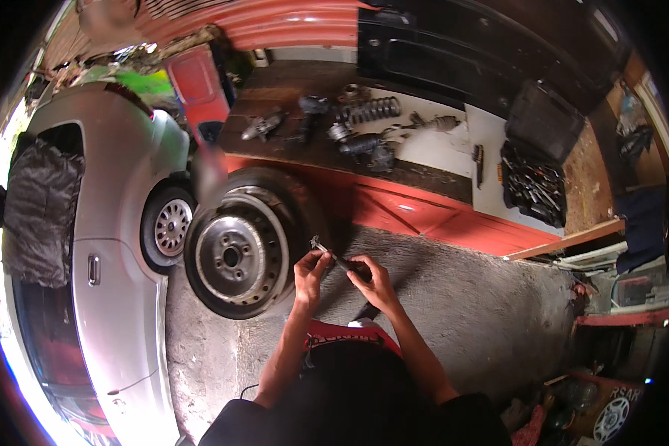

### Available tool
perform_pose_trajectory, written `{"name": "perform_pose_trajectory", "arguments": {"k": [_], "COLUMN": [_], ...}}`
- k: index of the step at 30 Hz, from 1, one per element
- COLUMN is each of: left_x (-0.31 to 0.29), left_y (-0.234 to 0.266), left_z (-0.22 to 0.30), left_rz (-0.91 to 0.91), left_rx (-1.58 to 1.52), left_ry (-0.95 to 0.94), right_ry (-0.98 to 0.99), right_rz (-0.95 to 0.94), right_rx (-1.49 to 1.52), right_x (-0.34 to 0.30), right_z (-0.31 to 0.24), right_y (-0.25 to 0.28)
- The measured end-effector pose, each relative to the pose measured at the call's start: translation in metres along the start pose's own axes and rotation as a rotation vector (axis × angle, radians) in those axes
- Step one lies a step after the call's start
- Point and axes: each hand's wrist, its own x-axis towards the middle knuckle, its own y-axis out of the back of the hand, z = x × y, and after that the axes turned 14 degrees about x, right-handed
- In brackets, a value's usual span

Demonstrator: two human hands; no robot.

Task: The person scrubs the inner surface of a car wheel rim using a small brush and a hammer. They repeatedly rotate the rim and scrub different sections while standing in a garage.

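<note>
Both my hands are raised in front of my body, close together over the concrete floor. My left hand (310, 272) is closed in a pinch on a small pale metal piece (317, 244), whose tip sticks up past the fingertips. A slim dark piece (341, 262) points from my right hand (372, 282) towards the left one. The fingers of that right hand are closed round it. Whether the two pieces are joined I cannot tell, and their exact kind is too small to make out. Just beyond my left hand are stacked wheels with a steel rim (234, 253).
A silver car (111, 245) stands at the left. Ahead, a workbench (275, 82) with red front holds a coil spring (375, 110), a power drill (311, 111), greasy metal parts and an open tool case (543, 111). Clutter, including a wheel cover (611, 418), lies at the lower right.
</note>
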Motion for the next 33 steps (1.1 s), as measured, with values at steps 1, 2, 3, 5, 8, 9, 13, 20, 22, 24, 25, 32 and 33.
{"name": "perform_pose_trajectory", "arguments": {"k": [1, 2, 3, 5, 8, 9, 13, 20, 22, 24, 25, 32, 33], "left_x": [0.002, 0.003, 0.004, 0.009, 0.017, 0.021, 0.046, 0.101, 0.119, 0.134, 0.141, 0.203, 0.207], "left_y": [-0.017, -0.033, -0.050, -0.082, -0.130, -0.144, -0.184, -0.262, -0.286, -0.315, -0.328, -0.390, -0.397], "left_z": [-0.008, -0.014, -0.017, -0.023, -0.016, -0.016, -0.021, -0.031, -0.029, -0.027, -0.024, -0.012, -0.007], "left_rz": [-0.017, -0.034, -0.054, -0.092, -0.146, -0.155, -0.208, -0.275, -0.310, -0.291, -0.274, -0.363, -0.358], "left_rx": [-0.008, -0.016, -0.026, -0.045, -0.064, -0.067, -0.078, -0.135, -0.124, -0.103, -0.088, 0.001, 0.006], "left_ry": [0.009, 0.019, 0.009, -0.010, 0.013, 0.023, 0.032, 0.119, 0.150, 0.178, 0.194, 0.122, 0.122], "right_ry": [-0.054, -0.107, -0.159, -0.236, -0.226, -0.269, -0.282, -0.293, -0.271, -0.309, -0.333, -0.297, -0.302], "right_rz": [0.009, 0.019, 0.027, 0.094, 0.233, 0.272, 0.396, 0.513, 0.545, 0.578, 0.588, 0.565, 0.569], "right_rx": [0.006, 0.013, 0.019, 0.071, 0.099, 0.124, 0.172, 0.160, 0.168, 0.095, 0.064, 0.146, 0.178], "right_x": [-0.004, -0.009, -0.013, -0.019, -0.033, -0.035, -0.037, -0.003, 0.007, 0.017, 0.023, 0.089, 0.098], "right_z": [-0.001, -0.003, -0.007, -0.009, 0.018, 0.022, 0.033, 0.025, 0.034, 0.039, 0.041, 0.065, 0.069], "right_y": [0.020, 0.040, 0.060, 0.094, 0.140, 0.155, 0.208, 0.304, 0.330, 0.358, 0.369, 0.436, 0.444]}}
